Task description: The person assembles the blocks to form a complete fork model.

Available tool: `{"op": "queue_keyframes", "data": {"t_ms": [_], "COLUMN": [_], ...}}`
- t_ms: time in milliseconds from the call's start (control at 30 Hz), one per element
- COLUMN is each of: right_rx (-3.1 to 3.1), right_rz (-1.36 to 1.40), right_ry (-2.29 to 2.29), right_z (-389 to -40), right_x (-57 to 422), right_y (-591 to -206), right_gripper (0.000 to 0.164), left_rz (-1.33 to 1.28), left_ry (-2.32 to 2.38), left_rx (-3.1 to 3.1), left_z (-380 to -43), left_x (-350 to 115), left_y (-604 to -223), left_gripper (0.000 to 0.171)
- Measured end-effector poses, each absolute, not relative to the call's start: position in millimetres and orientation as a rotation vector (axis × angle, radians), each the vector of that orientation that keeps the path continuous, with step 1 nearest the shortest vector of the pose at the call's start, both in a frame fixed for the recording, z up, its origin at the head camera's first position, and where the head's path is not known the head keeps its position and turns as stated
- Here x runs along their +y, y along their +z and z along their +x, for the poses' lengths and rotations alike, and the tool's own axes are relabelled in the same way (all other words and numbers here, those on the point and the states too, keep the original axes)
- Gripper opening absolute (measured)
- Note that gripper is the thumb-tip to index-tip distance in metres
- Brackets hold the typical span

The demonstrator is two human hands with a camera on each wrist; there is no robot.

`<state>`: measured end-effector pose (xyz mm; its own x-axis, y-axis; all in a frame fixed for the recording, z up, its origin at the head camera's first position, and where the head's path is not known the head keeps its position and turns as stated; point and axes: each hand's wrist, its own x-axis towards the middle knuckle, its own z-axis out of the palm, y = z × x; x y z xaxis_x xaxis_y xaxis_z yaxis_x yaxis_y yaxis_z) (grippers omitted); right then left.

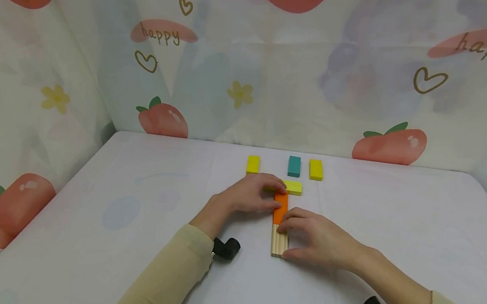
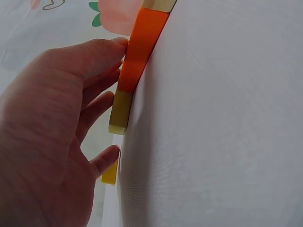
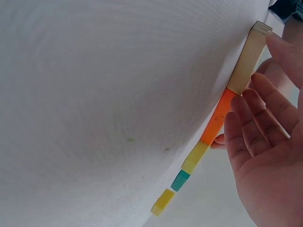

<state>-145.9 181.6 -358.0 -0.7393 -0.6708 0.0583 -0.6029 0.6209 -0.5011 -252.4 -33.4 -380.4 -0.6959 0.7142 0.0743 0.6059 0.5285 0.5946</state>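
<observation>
A plain wooden block (image 1: 278,244) with lengthwise stripes lies end to end with an orange block (image 1: 280,211). Across the orange block's far end lies a yellow block (image 1: 294,188), partly covered by fingers. My left hand (image 1: 253,192) reaches over from the left; its thumb rests at the orange block's edge, its other fingers extending toward the yellow block (image 2: 121,111). With thumb at the near end and fingertips near the orange joint, my right hand (image 1: 324,239) holds the wooden block (image 3: 248,61) between them. The right palm (image 3: 274,189) faces the row of blocks.
Farther back stand a yellow block (image 1: 253,164) on the left, a teal block (image 1: 294,167) and another yellow block (image 1: 315,170). Behind the white table (image 1: 81,234) hangs a printed cloth (image 1: 280,66). Black camera mounts (image 1: 227,248) sit at both wrists.
</observation>
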Motion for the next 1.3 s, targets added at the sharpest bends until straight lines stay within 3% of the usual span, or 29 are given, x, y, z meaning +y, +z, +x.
{"op": "queue_keyframes", "data": {"t_ms": [700,1300], "right_rx": [2.771,2.843], "right_rz": [-1.004,-0.987], "right_ry": [-0.873,-1.036], "right_z": [-160.5,-176.2], "right_x": [195.3,201.8], "right_y": [-346.1,-340.5], "right_gripper": [0.034,0.04], "left_rz": [1.178,1.179], "left_ry": [0.88,0.897], "left_rx": [2.628,2.669], "left_z": [-250.7,-239.9], "left_x": [-35.7,-42.1], "left_y": [-379.7,-383.9], "left_gripper": [0.029,0.043]}}
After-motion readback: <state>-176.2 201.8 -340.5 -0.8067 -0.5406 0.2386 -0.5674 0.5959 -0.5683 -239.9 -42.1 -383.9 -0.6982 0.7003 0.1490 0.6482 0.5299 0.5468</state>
